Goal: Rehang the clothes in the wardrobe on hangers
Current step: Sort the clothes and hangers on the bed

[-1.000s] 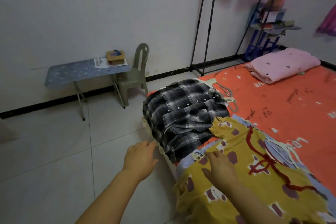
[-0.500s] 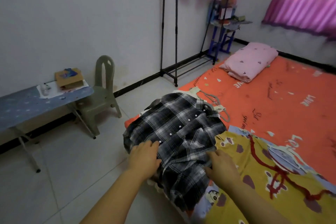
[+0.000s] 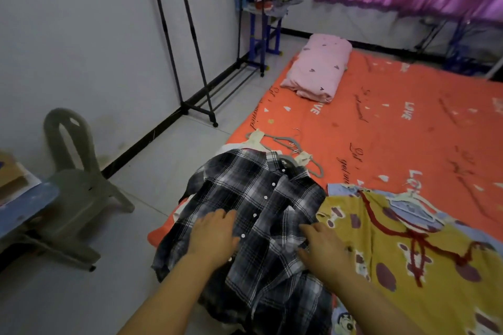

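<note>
1. Head view: plaid shirt (image 3: 261, 207) lies directly under both hands, long axis running away from them, collar at the far end.
2. Left hand (image 3: 215, 234) and right hand (image 3: 324, 247) rest flat, fingers spread, equally near.
3. Hangers (image 3: 283, 140) lie beyond the collar.
</note>
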`<state>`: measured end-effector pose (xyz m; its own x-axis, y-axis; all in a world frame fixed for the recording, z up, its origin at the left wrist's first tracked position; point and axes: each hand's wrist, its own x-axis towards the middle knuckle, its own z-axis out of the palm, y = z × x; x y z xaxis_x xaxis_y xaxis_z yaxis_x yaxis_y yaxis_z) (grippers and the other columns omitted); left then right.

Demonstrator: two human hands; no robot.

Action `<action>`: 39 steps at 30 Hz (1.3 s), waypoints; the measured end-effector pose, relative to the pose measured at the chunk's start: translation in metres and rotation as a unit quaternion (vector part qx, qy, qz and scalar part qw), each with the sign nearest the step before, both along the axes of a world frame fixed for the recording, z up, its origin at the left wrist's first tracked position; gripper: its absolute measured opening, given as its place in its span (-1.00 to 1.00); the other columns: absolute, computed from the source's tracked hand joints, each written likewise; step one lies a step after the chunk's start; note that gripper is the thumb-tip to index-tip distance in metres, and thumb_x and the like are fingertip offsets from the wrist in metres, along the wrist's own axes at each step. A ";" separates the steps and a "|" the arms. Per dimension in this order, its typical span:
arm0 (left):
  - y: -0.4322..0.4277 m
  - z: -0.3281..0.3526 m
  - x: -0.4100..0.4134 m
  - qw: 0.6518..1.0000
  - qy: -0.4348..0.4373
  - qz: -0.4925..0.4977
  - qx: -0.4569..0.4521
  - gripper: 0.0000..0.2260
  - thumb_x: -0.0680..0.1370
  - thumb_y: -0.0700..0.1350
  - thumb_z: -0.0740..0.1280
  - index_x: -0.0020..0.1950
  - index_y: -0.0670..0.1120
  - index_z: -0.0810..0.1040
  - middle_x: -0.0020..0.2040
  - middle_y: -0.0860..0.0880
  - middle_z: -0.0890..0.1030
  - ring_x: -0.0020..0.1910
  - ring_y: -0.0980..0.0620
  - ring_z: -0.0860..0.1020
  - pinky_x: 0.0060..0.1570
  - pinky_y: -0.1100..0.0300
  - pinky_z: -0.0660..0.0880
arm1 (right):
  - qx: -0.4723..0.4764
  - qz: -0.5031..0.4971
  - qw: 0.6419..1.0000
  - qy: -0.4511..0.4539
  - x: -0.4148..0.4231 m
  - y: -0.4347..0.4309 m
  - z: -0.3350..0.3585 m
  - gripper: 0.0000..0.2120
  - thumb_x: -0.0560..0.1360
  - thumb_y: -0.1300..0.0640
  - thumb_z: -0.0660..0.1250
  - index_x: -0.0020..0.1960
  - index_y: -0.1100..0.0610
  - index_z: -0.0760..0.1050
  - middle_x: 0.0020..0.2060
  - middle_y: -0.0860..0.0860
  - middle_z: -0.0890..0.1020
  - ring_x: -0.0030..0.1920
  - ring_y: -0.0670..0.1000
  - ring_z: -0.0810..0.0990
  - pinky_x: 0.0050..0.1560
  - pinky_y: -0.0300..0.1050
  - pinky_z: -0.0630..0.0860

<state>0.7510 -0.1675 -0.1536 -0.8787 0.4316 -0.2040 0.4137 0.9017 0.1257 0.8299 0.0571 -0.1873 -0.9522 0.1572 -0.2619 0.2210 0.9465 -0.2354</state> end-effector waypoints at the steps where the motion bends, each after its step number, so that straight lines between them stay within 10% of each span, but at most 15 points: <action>1: 0.004 -0.004 -0.017 1.000 -0.004 -0.005 -0.001 -0.50 0.55 0.11 0.22 0.44 -0.01 0.21 0.29 -0.02 0.41 0.25 -0.04 0.40 0.18 0.08 0.33 | 0.000 -0.002 1.000 -0.005 -0.015 0.002 -0.005 -0.51 0.56 -0.06 0.19 0.45 0.03 0.22 0.32 0.00 0.38 0.28 0.03 0.37 0.22 -0.13 0.37; 21: 0.122 -0.120 -0.257 0.987 -0.112 -0.107 -0.031 -0.47 0.58 0.12 0.17 0.50 0.00 0.11 0.38 -0.01 0.33 0.31 -0.02 0.34 0.27 0.10 0.31 | -0.043 -0.088 0.992 -0.082 -0.244 0.089 -0.121 -0.54 0.55 -0.04 0.22 0.40 0.07 0.29 0.26 0.07 0.41 0.24 0.10 0.39 0.18 -0.08 0.39; 39: 0.138 -0.218 -0.311 0.983 -0.090 -0.126 0.101 -0.51 0.61 0.07 0.13 0.51 0.01 0.11 0.42 0.04 0.28 0.37 0.07 0.24 0.37 0.18 0.19 | 0.019 -0.205 0.978 0.043 -0.369 0.134 -0.219 -0.73 0.55 0.24 0.18 0.24 0.20 0.41 0.06 0.18 0.53 0.01 0.23 0.51 -0.12 0.04 0.41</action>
